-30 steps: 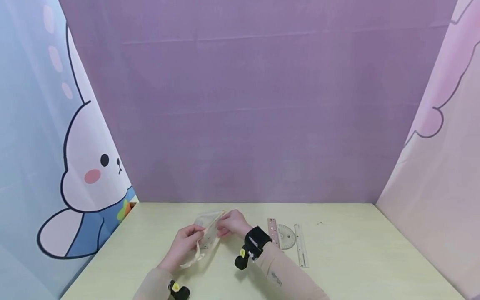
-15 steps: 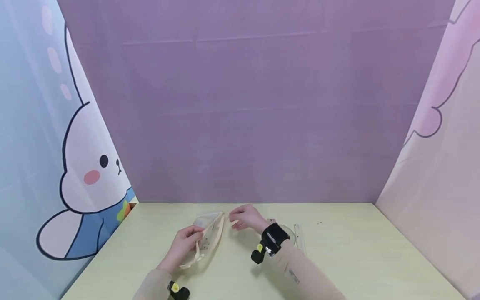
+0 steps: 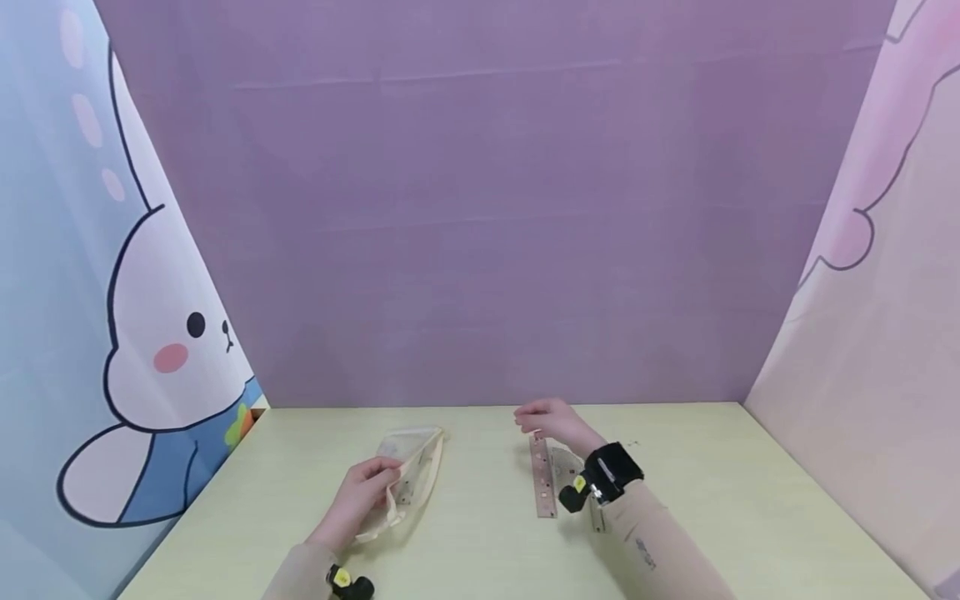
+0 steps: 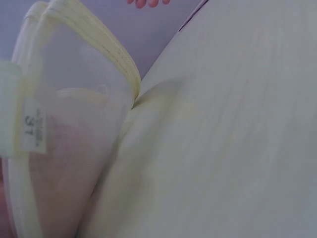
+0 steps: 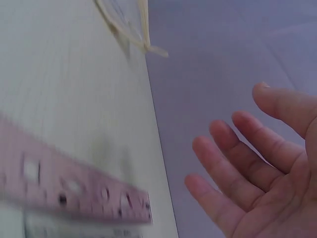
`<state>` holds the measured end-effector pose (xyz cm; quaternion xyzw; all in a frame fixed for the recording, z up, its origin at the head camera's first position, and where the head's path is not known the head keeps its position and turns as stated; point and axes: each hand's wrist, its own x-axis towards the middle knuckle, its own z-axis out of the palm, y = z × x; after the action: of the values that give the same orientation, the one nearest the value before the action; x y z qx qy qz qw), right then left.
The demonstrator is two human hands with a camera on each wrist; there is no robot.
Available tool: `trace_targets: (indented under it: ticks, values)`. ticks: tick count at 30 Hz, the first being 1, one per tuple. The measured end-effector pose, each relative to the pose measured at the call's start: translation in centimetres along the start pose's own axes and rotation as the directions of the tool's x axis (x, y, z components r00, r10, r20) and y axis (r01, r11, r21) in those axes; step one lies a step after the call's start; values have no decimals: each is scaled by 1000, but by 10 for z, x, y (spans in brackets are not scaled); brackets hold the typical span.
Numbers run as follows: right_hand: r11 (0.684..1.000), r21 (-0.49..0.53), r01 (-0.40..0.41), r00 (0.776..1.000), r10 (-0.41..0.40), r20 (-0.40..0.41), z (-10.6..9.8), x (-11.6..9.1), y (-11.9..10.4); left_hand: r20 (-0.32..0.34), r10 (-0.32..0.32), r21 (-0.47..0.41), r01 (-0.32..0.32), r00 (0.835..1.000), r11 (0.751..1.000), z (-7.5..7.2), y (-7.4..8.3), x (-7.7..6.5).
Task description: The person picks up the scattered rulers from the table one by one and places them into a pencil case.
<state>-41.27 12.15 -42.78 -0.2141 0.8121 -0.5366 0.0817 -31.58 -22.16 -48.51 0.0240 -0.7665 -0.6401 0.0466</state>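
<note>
My left hand (image 3: 366, 487) pinches the near edge of a translucent zip pouch (image 3: 429, 479) with cream trim, whose mouth gapes toward the right. In the left wrist view the pouch (image 4: 79, 69) stands on the table, a small printed tag (image 4: 33, 126) on its side. My right hand (image 3: 558, 423) hovers at the far end of a pink ruler (image 3: 543, 487), fingers spread and holding nothing. Beside that ruler lies a clear protractor (image 3: 564, 463), partly hidden by the right wrist. A clear ruler (image 3: 597, 518) shows only its near end past the wrist camera.
The pale table (image 3: 480, 550) ends at a purple cloth backdrop (image 3: 480, 250). Printed curtains stand at the left and right sides. A tiny dark mark (image 3: 633, 442) shows on the tabletop behind the right wrist.
My right hand has left the pouch's far edge and moved right to the pink ruler's far end. The left hand keeps its hold on the pouch. The head view has shifted slightly.
</note>
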Motion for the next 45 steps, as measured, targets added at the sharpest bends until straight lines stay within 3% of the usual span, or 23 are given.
trace_targets:
  ticks: [7, 15, 23, 33, 40, 45]
  values:
    - [989, -151, -6, 998, -4, -68, -14, -13, 18, 13, -18, -21, 18, 1000, 1000, -1, -6, 1]
    - [988, -134, -74, 997, 71, -30, -15, -21, 30, 29, -9, -21, 9, 1000, 1000, -1, -7, 2]
    - [965, -261, -36, 999, 37, 0, -10, -22, 48, 38, -2, -10, 2, 999, 1000, 2, -3, 3]
    - [950, -307, -48, 997, 65, 43, -1, -24, 53, 36, -4, 3, 4, 999, 1000, -2, -5, 1]
    - [966, -242, -93, 993, 107, 43, 4, -30, 52, 50, 0, 4, 0, 999, 1000, -2, -7, 0]
    - [925, -378, -47, 997, 66, 38, 3, -30, 48, 51, 0, 3, -1, 999, 1000, -1, -6, 1]
